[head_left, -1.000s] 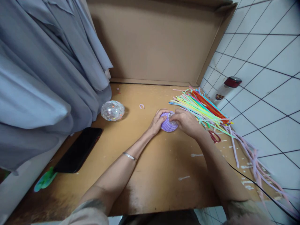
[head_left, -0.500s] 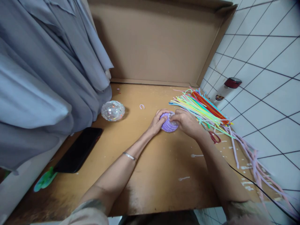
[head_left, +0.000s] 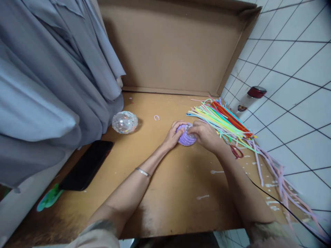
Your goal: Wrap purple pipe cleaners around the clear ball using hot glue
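Note:
A round purple object (head_left: 187,139), covered in rows of fuzzy strands, is between my two hands over the middle of the table. My left hand (head_left: 174,134) wraps round its left side, thumb on top. On its upper right, my right hand (head_left: 204,134) has its fingers bent and pressed against the object; the fingertips are partly hidden. A clear ball with coloured specks (head_left: 124,122) rests to the left. Between the ball and my hands lies a small pale curved piece (head_left: 156,117).
Colourful pipe cleaners (head_left: 222,119) are heaped at the right, with red-handled scissors (head_left: 236,151) beside them. A clear jar with a red lid (head_left: 249,100) stands by the tiles. A black phone (head_left: 86,165) lies left. Cardboard (head_left: 170,44) stands behind, and a black cable (head_left: 279,203) runs lower right.

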Action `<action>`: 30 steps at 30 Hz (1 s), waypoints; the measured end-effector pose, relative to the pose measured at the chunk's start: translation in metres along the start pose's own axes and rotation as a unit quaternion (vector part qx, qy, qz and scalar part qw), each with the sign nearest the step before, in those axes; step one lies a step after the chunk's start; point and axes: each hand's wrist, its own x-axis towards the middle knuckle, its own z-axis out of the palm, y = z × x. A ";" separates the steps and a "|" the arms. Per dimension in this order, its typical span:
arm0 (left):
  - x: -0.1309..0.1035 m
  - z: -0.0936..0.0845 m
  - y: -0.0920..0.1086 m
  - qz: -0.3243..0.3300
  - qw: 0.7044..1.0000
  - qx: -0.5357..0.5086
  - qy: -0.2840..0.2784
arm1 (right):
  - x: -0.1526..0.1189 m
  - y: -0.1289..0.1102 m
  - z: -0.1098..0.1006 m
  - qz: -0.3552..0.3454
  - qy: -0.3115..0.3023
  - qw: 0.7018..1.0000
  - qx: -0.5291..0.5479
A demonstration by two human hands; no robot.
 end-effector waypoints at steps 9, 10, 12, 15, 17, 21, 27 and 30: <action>-0.002 0.001 0.000 -0.007 1.000 -0.017 0.005 | -0.001 -0.001 0.000 0.003 0.001 1.000 0.002; -0.002 0.001 0.001 -0.008 1.000 -0.019 0.003 | -0.001 -0.001 0.000 0.005 0.000 1.000 0.003; -0.002 0.000 0.002 -0.009 1.000 -0.024 0.000 | -0.001 -0.002 -0.001 0.008 -0.003 1.000 0.005; -0.002 -0.001 0.003 -0.009 1.000 -0.026 -0.006 | -0.001 -0.002 -0.001 0.011 -0.008 1.000 0.005; -0.002 -0.001 0.003 -0.009 1.000 -0.022 -0.008 | -0.001 -0.003 -0.002 0.009 -0.007 1.000 0.003; -0.002 0.000 0.003 -0.005 1.000 -0.013 -0.011 | 0.000 -0.003 -0.002 0.008 -0.004 1.000 -0.003; -0.002 0.000 0.002 -0.004 1.000 -0.019 -0.007 | 0.000 -0.002 -0.002 0.005 -0.004 1.000 -0.004; -0.003 -0.002 0.004 -0.009 1.000 -0.023 -0.013 | 0.000 -0.002 -0.001 0.002 -0.001 1.000 0.000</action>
